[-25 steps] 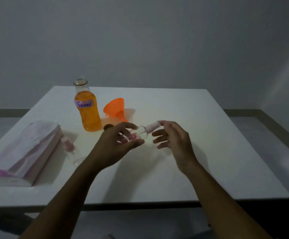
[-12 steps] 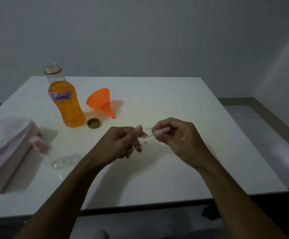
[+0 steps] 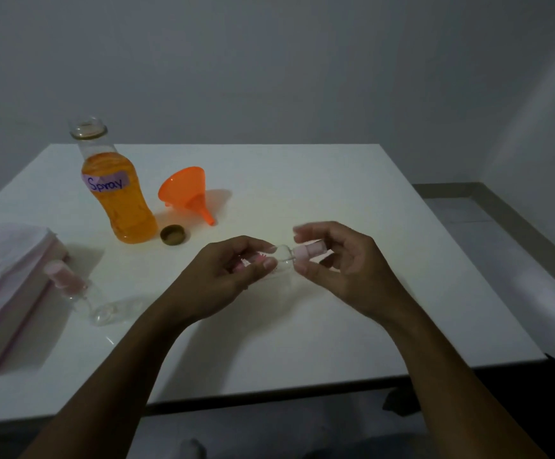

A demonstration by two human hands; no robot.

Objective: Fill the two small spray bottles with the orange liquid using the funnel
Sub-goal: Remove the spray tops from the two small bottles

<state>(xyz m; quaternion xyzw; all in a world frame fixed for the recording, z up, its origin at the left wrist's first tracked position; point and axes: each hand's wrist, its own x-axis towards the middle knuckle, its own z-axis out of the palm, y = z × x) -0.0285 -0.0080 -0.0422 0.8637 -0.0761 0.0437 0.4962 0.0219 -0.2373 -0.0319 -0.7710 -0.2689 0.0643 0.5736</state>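
Observation:
My left hand (image 3: 226,279) grips the clear body of a small spray bottle (image 3: 281,258), held sideways above the table. My right hand (image 3: 342,263) pinches its pink spray cap (image 3: 311,252) between thumb and fingers. A second small spray bottle (image 3: 84,293) with a pink top lies on its side at the left. The open bottle of orange liquid (image 3: 122,197), labelled "Spray", stands at the back left. An orange funnel (image 3: 186,190) lies on its side just right of that bottle.
A brown bottle cap (image 3: 172,234) lies upside down between the orange bottle and my hands. A pink-and-white tissue pack (image 3: 8,279) sits at the table's left edge. The white table (image 3: 335,326) ends near me at a dark front edge.
My right hand's fingers have loosened from a closed fist around the cap to a pinch, with the pink cap now showing. The view has shifted slightly; the left hand still holds the bottle.

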